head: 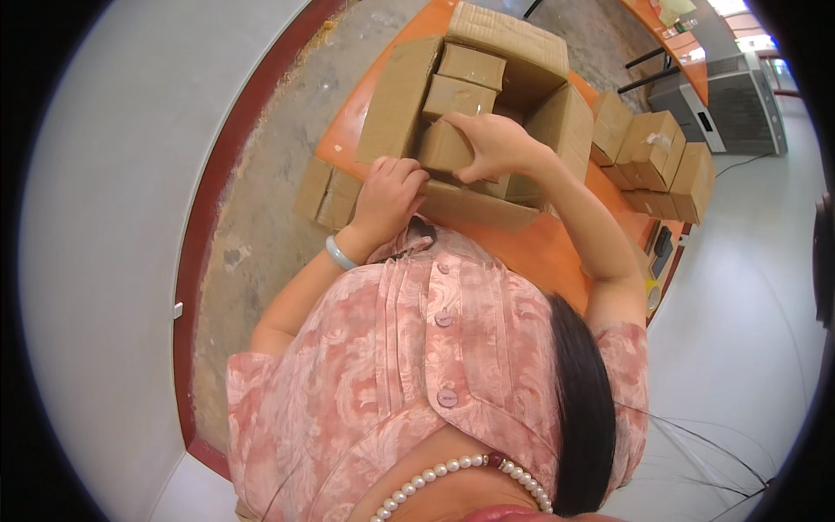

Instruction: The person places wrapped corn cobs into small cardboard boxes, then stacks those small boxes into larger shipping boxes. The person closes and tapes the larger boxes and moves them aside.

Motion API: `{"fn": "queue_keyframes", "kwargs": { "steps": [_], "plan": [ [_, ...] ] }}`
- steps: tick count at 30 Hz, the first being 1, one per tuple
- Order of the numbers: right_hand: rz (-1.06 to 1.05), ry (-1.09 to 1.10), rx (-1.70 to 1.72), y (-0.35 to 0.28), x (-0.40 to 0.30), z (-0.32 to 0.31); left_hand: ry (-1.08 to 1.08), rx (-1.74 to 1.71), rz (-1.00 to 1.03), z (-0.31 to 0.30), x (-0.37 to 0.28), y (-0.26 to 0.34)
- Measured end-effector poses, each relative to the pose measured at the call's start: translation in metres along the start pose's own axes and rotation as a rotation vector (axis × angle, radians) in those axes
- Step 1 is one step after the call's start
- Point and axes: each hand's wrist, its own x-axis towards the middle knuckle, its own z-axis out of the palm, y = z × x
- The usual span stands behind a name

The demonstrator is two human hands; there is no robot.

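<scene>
A large open cardboard box (399, 98) stands before me with its flaps folded outward. Inside, several small cardboard boxes form a row along its left side. My right hand (499, 145) reaches into the large box and grips the nearest small cardboard box (443, 145), thumb on the near side and fingers on the far side. Two more small boxes, the middle one (460, 96) and the farthest one (473, 65), sit beyond it. My left hand (391, 192), with a pale bangle on the wrist, curls its fingers at the large box's near left corner.
The large box rests on an orange table (522, 245). Stacked small boxes (652, 150) stand to the right, with a tape roll (653, 295) near the table's right edge. More cardboard (326, 192) is at the left edge. A grey appliance (737, 107) stands farther right.
</scene>
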Motion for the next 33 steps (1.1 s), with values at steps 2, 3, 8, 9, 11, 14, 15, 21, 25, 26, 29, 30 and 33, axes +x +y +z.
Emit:
{"fn": "queue_keyframes", "kwargs": {
  "steps": [2, 3, 8, 9, 11, 14, 15, 21, 25, 26, 29, 30, 33],
  "plan": [
    [0.034, 0.009, -0.014, -0.001, 0.012, 0.009, 0.038, -0.002, -0.02, 0.001, -0.002, 0.003],
    [0.017, 0.054, 0.004, 0.005, 0.015, 0.019, 0.059, -0.008, -0.019, 0.002, 0.0, 0.004],
    [-0.031, 0.214, -0.188, 0.001, 0.019, 0.042, -0.011, 0.084, -0.067, 0.007, -0.001, 0.005],
    [-0.02, 0.25, -0.271, -0.014, 0.013, 0.033, -0.046, 0.106, -0.05, 0.009, -0.001, 0.002],
    [-0.014, 0.411, -0.31, -0.016, -0.006, 0.014, -0.093, 0.119, -0.024, 0.006, 0.001, 0.006],
    [-0.024, 0.786, -0.215, 0.026, -0.038, -0.009, -0.077, 0.069, -0.013, -0.008, 0.012, 0.012],
    [0.051, 0.853, -0.194, 0.043, -0.054, -0.022, -0.039, 0.048, -0.021, -0.01, 0.013, 0.014],
    [0.825, 0.859, -0.458, 0.231, -0.161, 0.025, -0.04, 0.074, 0.023, -0.001, 0.049, 0.024],
    [1.016, 0.545, -0.58, 0.282, -0.17, 0.06, -0.275, 0.139, -0.026, 0.008, 0.063, 0.033],
    [1.04, 0.502, -0.616, 0.299, -0.168, 0.065, -0.305, 0.178, -0.033, 0.011, 0.065, 0.032],
    [1.052, 0.481, -0.724, 0.34, -0.167, 0.081, -0.37, 0.255, -0.059, 0.015, 0.069, 0.033],
    [1.043, 0.492, -0.761, 0.349, -0.166, 0.084, -0.375, 0.266, -0.056, 0.016, 0.07, 0.033],
    [1.082, 0.45, -0.543, 0.365, -0.16, 0.087, -0.364, 0.316, -0.037, 0.02, 0.068, 0.027]
  ]
}}
